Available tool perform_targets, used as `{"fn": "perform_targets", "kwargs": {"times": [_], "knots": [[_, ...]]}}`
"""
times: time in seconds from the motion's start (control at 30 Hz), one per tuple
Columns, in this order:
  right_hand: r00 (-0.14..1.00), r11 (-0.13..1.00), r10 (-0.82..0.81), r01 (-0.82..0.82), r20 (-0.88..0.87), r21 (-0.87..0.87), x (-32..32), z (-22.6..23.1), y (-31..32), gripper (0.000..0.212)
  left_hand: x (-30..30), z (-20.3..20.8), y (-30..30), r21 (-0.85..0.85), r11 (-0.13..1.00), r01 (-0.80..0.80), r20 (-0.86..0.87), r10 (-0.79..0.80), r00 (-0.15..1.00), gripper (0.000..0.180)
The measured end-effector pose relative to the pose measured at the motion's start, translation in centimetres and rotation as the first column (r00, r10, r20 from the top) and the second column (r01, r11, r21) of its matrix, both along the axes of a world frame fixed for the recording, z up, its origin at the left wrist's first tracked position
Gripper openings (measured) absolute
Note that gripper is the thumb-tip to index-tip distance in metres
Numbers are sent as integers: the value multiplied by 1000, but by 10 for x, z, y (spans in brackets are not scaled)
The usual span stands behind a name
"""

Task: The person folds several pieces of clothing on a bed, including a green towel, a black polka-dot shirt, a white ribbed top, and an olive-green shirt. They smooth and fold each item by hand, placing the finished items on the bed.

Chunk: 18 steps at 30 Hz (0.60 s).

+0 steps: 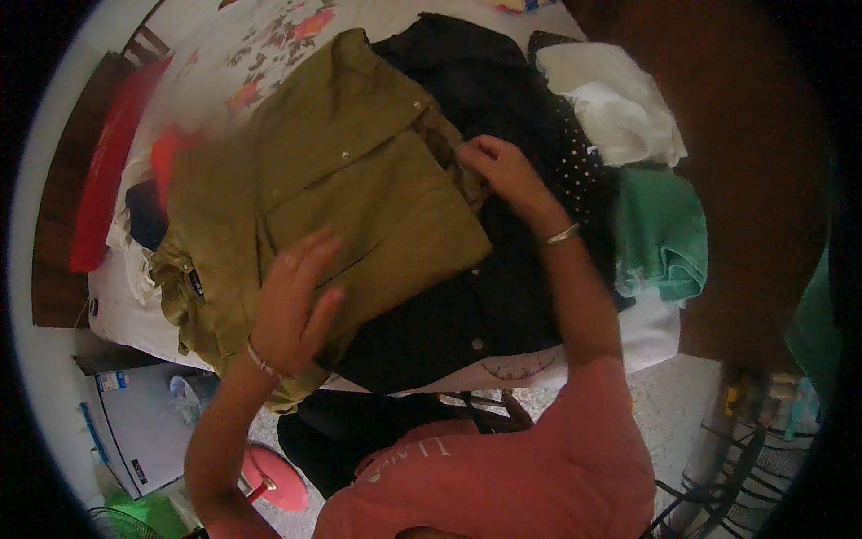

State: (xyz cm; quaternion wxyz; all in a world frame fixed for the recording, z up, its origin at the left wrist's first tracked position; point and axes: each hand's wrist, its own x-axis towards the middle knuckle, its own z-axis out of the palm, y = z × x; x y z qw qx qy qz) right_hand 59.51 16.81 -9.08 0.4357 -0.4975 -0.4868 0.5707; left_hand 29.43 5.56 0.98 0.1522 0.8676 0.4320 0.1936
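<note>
An olive jacket (359,198) with small metal snaps lies folded over on itself in front of me. Its lower left part, with a small dark label, is bunched near the bed's edge. My left hand (296,287) rests over its near left side, fingers stretched out and holding nothing. At the jacket's right edge, my right hand (507,171) pinches the cloth between thumb and fingers. Beneath the jacket spreads a black garment (422,337) with round buttons, reaching out past its far and near sides.
A folded white cloth (611,99), a green towel (663,234) and black polka-dot fabric (575,171) lie to the right. Red cloth (117,171) lies at the far left of the flowered bedsheet (260,54). A small white fridge (144,431) stands on the floor at lower left.
</note>
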Motion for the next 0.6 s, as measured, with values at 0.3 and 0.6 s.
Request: {"fn": "perform_targets", "kwargs": {"times": [0.3,0.6], "knots": [[942,985,29,-83,-336,-149,4,-11,3,27,117,-29,87,130,921,368,27,-374,927,31],[889,995,-99,77,-448,-68,-12,2,-4,28,38,-31,108,-230,967,110,356,-22,934,14]]}}
